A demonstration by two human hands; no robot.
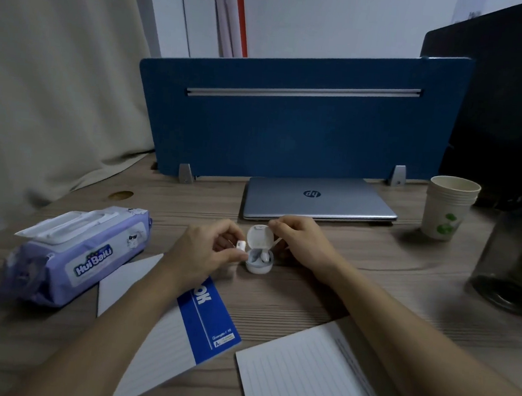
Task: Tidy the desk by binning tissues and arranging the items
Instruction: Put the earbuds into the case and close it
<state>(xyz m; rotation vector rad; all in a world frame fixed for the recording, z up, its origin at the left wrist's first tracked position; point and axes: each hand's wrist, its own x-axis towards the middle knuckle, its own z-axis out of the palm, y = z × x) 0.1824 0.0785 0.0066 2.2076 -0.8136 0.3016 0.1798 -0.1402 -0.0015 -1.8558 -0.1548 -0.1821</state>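
A small white earbud case stands on the wooden desk at the centre with its lid flipped up. One earbud sits inside it. My left hand pinches a second white earbud right at the case's left rim. My right hand holds the raised lid from the right with its fingertips. No tissue shows in view.
A purple wet-wipe pack lies at the left. Two lined notebooks lie near me. A shut silver laptop rests before a blue divider. Stacked paper cups and a dark bottle stand at the right.
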